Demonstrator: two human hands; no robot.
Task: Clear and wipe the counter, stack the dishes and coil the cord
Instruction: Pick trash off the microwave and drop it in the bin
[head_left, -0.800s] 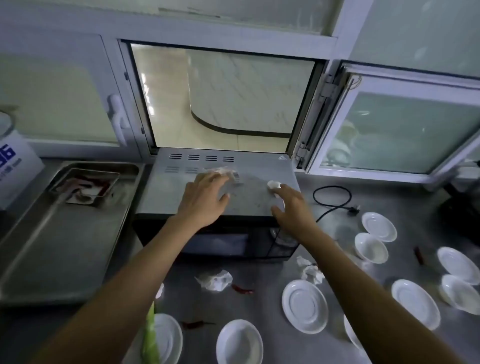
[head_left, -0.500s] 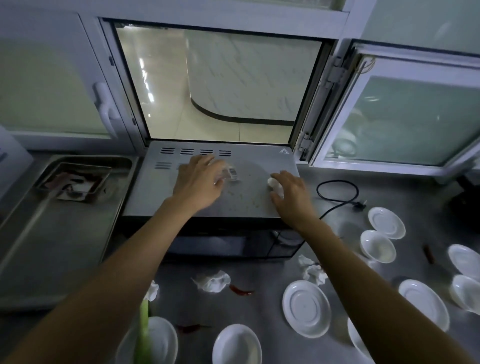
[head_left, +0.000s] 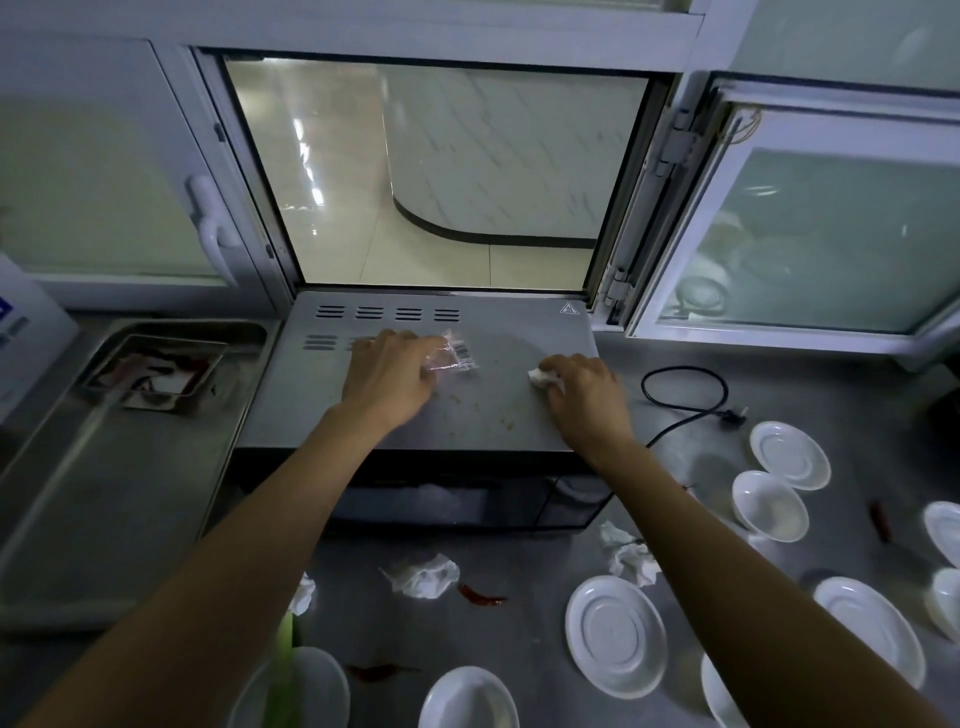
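Steel covers the bench (head_left: 363, 613), and a grey microwave (head_left: 498, 405) stands on it below an open window (head_left: 447, 171); both hands lie on the microwave's top. Left hand (head_left: 387, 376) has its fingers curled on a clear wrapper (head_left: 454, 355) with a barcode label, the wrapper poking out just past the fingertips; right hand (head_left: 584, 392) pinches a small white tissue wad (head_left: 543, 376) at its fingertips, pressed to the top; brown crumbs speckle the surface between the two hands.

Right of the right hand a black cord (head_left: 680, 400) loops loose on the bench, its plug (head_left: 733, 415) lying at the end, near a white saucer (head_left: 789, 454); a small white bowl (head_left: 770, 505) sits just nearer than that saucer; more white dishes lie along the right edge. Below the right forearm a crumpled tissue (head_left: 631, 556) lies in front of the microwave, beside a larger saucer (head_left: 615, 634); a further saucer (head_left: 870, 629) lies right of that forearm.

Between the two forearms another crumpled tissue (head_left: 423, 574) lies with a red chilli (head_left: 480, 595) just beside it; a second chilli (head_left: 379, 670) lies nearer, next to a bowl (head_left: 467, 699) at the bottom edge; a third chilli (head_left: 881, 519) lies far right among the dishes. Under the left forearm a green stalk (head_left: 283, 670) rests across a white plate (head_left: 322, 686), with a small tissue (head_left: 304, 592) just beyond.

Left of the left hand a large steel tray (head_left: 104, 519) holds a smaller tray (head_left: 156, 371) with red scraps; a white box (head_left: 26, 332) stands at the far left.
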